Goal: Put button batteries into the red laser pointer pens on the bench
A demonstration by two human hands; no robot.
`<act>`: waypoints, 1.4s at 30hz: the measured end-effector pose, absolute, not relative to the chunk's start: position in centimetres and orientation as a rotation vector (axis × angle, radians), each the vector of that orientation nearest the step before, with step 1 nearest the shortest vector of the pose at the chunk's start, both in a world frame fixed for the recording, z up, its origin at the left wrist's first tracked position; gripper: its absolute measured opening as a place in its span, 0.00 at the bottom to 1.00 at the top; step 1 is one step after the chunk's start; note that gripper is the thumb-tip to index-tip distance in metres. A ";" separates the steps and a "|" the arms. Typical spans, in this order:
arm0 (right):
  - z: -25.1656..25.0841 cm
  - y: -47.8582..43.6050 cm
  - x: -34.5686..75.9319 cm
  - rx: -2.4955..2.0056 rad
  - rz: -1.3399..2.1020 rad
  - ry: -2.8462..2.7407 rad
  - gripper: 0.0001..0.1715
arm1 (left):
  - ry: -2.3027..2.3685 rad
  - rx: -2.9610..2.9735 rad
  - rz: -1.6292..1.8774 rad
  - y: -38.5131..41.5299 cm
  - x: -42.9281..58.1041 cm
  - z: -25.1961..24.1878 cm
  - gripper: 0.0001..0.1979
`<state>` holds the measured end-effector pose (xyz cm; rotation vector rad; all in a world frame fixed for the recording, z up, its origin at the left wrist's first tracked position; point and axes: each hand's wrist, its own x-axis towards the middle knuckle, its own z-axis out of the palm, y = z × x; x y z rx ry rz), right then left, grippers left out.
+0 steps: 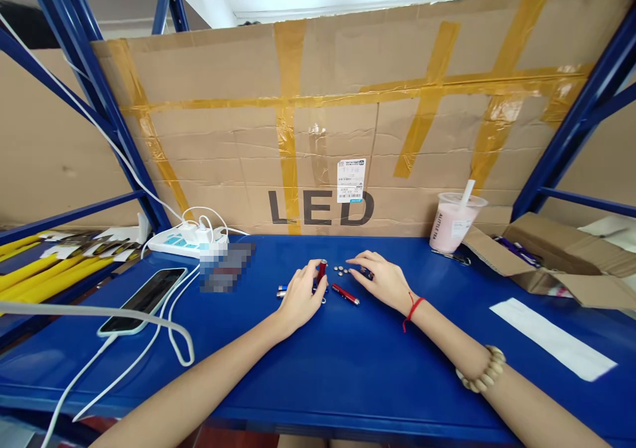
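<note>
Clamping the grip of our left hand (301, 297) on an upright red tube (322, 269), we laid our right hand (381, 282), fingers apart, by button cells (340, 270) just right of that grip

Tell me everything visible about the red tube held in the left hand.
The red tube is a slim, glossy, metal-looking cylinder. It stands roughly upright, pinched by the fingertips of the left hand, which hide its lower end, just above the blue table. Small silvery discs lie on the table to its right, apart from it. Any markings are too small to read.
</note>
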<state>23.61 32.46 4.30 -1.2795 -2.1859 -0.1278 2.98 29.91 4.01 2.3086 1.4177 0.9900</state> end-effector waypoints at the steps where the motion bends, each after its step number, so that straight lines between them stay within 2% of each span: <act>1: 3.9 32.7 23.6 -1.238 -0.139 -2.251 0.16 | 1.416 2.314 0.981 29.8 3.0 4.1 0.12; 5: 3.1 33.0 23.4 -1.171 -0.116 -2.400 0.19 | 1.399 2.359 0.938 29.4 3.2 4.3 0.09; 12: 3.2 33.2 23.6 -1.221 -0.041 -2.347 0.13 | 1.350 2.424 0.898 29.0 3.2 4.4 0.08; 23: 2.9 33.6 23.6 -1.183 0.064 -2.296 0.11 | 1.282 2.607 0.854 28.1 3.5 4.4 0.14; 31: 3.0 33.4 23.4 -1.154 0.074 -2.295 0.11 | 1.291 2.524 0.859 28.0 3.7 4.5 0.14; 38: 4.4 31.7 21.8 -1.027 0.296 -1.876 0.14 | 1.340 2.542 0.868 28.2 3.7 4.3 0.12; 42: 5.3 30.4 20.4 -0.938 0.386 -1.820 0.13 | 1.348 2.537 0.888 28.3 3.7 4.1 0.11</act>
